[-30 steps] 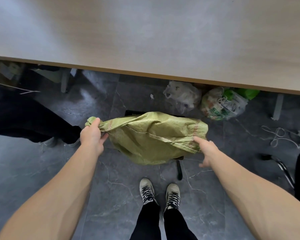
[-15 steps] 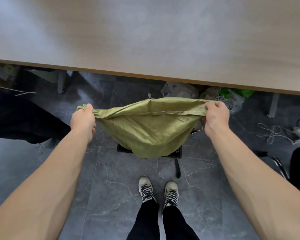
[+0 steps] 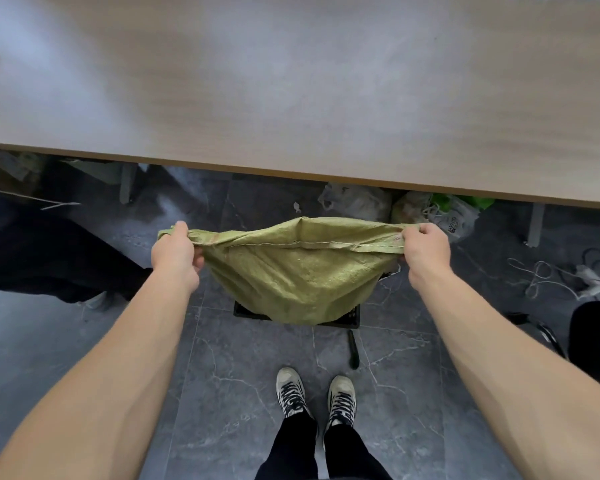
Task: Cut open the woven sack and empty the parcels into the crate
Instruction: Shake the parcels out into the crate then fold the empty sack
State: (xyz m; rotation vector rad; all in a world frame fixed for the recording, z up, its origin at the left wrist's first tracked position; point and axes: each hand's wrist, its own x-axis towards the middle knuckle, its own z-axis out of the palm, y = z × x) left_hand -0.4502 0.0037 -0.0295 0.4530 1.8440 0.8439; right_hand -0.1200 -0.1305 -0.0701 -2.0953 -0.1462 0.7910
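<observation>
A green woven sack hangs stretched between my two hands, its stitched seam uppermost and its body sagging down. My left hand grips the sack's left corner. My right hand grips the right corner. Directly below the sack a black crate stands on the floor, mostly hidden by the fabric; only its near rim shows. No parcels are visible.
A wide wooden table fills the upper view, its edge just beyond the sack. Plastic bags lie under it. A dark tool lies on the grey tiles by the crate. My shoes stand behind; cords lie right.
My right hand went from reaching to the sack's side to gripping its right corner. Both hands then lifted the sack and pulled it taut above the crate.
</observation>
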